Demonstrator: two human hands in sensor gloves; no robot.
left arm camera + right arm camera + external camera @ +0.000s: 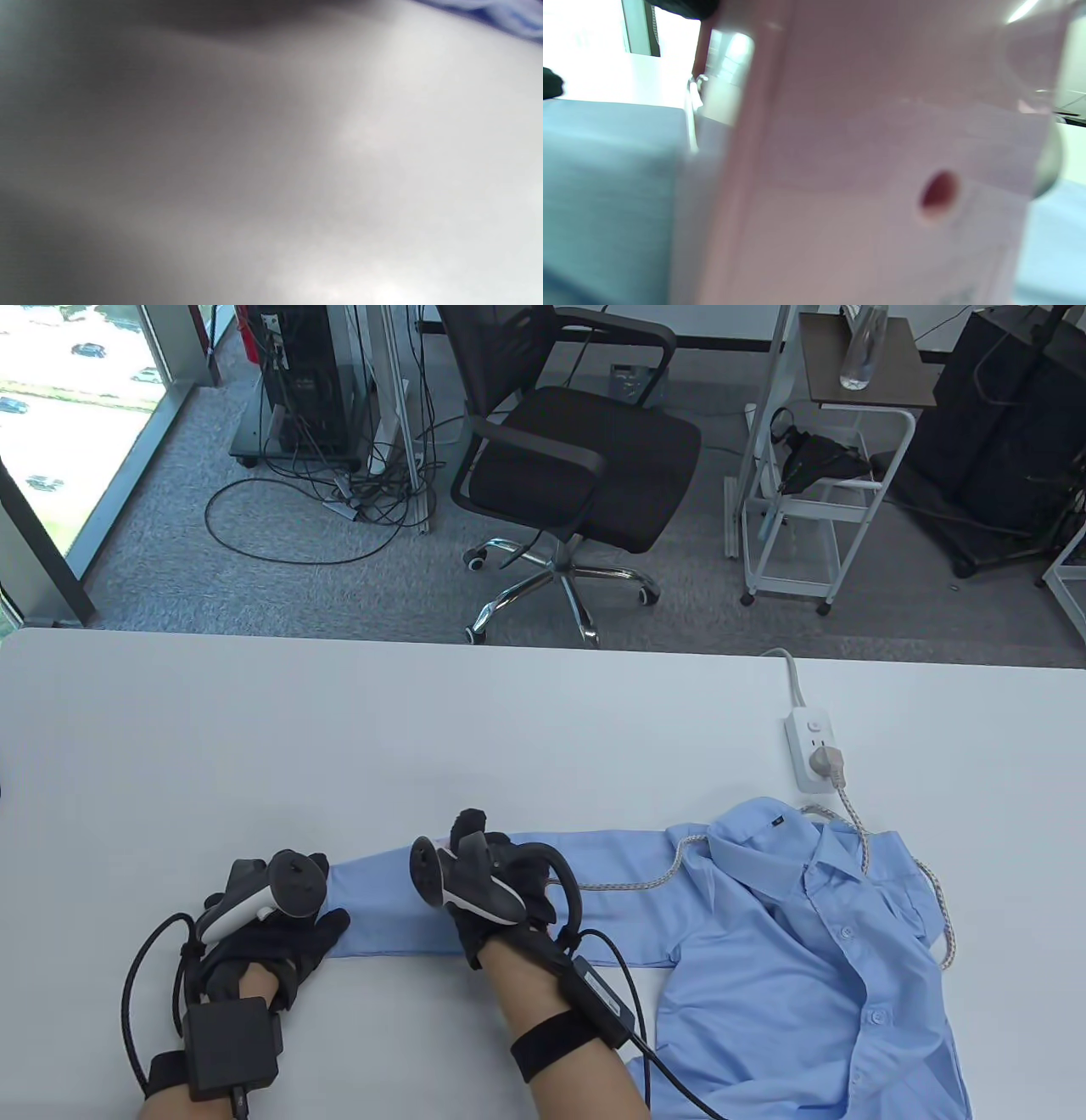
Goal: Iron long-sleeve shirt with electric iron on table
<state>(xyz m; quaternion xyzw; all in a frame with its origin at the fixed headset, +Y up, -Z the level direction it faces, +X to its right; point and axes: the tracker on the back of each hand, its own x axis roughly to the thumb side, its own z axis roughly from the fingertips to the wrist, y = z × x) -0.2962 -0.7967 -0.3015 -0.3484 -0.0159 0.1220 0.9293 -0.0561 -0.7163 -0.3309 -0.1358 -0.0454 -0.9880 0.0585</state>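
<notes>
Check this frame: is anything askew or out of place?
Yes. The iron's braided cord runs from the power strip across the shirt, over the collar and chest, where it could snag. The shirt's body also lies rumpled, hanging toward the table edge.

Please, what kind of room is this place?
Probably an office or lab room: a black office chair on grey carpet, a computer tower with many loose cables, and a white work table by a large window.
</notes>
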